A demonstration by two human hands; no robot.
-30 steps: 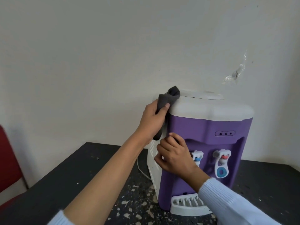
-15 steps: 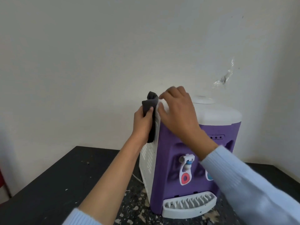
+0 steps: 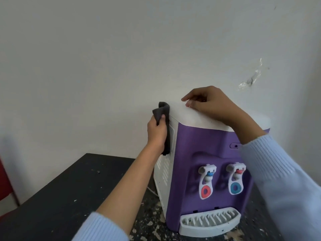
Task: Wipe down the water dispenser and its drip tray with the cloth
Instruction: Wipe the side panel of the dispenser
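Observation:
A purple and white water dispenser (image 3: pixel 199 150) stands on a dark table, with two taps on its front and a white slatted drip tray (image 3: pixel 210 221) at its foot. My left hand (image 3: pixel 156 133) grips a dark grey cloth (image 3: pixel 163 113) and presses it flat against the upper left white side panel. On the white top cover rests my right hand (image 3: pixel 210 105), fingers curled with the fingertips touching the lid, holding nothing.
The black table (image 3: pixel 69 188) is flecked with pale paint chips near the dispenser's base. A white wall (image 3: pixel 121 58) stands right behind, with a scuffed patch (image 3: pixel 250 80) at the upper right. A red chair edge (image 3: pixel 5 185) shows at far left.
My right hand went from the purple front up onto the white top. The left hand and cloth slid from the top corner down onto the left side panel. The dispenser's front now faces me more.

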